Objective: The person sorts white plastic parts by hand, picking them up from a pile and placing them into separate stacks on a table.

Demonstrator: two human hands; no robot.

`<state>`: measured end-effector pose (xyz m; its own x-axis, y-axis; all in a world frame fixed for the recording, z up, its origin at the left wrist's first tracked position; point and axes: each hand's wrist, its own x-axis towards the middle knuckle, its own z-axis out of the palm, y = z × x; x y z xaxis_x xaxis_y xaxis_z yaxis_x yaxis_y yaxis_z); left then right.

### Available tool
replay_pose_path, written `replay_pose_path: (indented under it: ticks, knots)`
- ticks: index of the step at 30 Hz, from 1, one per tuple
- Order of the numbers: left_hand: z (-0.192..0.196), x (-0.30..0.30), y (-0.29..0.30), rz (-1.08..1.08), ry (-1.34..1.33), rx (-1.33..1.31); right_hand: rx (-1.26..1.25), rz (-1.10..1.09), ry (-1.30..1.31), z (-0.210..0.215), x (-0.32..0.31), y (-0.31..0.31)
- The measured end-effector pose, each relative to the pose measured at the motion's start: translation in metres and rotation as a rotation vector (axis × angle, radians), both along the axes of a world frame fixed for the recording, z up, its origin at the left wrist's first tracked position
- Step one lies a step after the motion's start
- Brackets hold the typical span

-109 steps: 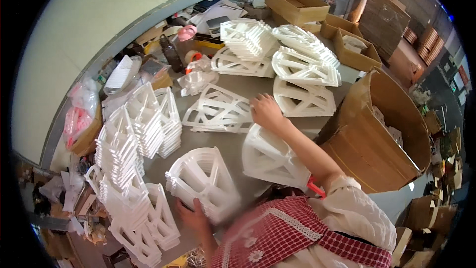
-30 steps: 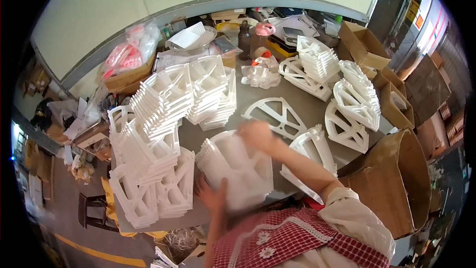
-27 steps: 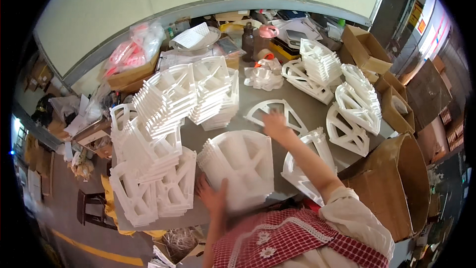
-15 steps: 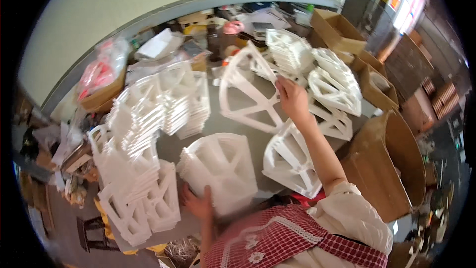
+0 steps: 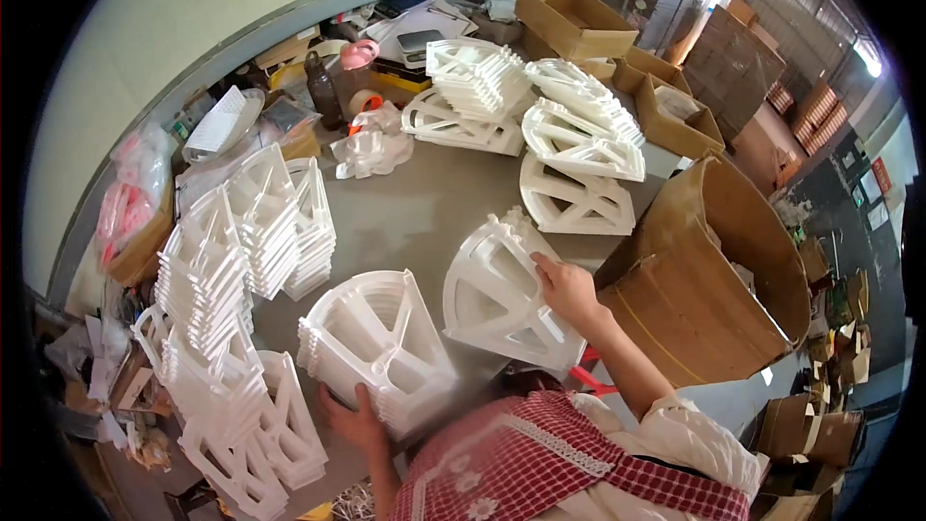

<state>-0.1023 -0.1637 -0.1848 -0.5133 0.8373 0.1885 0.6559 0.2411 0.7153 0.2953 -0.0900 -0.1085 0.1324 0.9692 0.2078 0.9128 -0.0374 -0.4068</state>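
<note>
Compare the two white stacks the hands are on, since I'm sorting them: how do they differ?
The left stack, under the left hand, looks blurred; the right stack, under the right hand, is sharp. The left stack sits nearer the table's front edge; the right stack lies beside the cardboard drum. Both are white, fan-shaped frames.

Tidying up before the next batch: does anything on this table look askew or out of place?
The tall stacks of white plastic frames at the left lean and fan out unevenly. A crumpled clear plastic wrapper lies loose on the grey table. The stacks under the left hand and right hand look even.
</note>
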Motion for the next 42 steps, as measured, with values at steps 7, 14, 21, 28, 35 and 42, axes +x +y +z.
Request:
replay_pose_path:
  ticks: [7, 14, 21, 28, 35, 42]
  knots:
    - [0.003, 0.000, -0.001, -0.019, 0.020, -0.030, -0.010, 0.021, -0.228, -0.001, 0.005, -0.008]
    - [0.017, 0.004, 0.001, 0.002, -0.017, -0.098, 0.206, 0.123, -0.083, -0.009, 0.015, -0.011]
    - [0.010, 0.000, -0.007, 0.079, -0.010, -0.125, 0.126, 0.256, -0.029, 0.003, 0.019, -0.031]
    - [-0.001, 0.001, -0.005, 0.080, 0.034, -0.098, 0.086, 0.224, 0.041, -0.003, 0.033, -0.039]
    - [0.009, 0.001, -0.006, 0.057, 0.002, -0.145, 0.216, 0.286, 0.016, 0.017, 0.012, -0.036]
    - [0.004, 0.004, -0.003, 0.063, 0.042, -0.093, -0.236, 0.352, 0.445, 0.031, -0.079, -0.061]
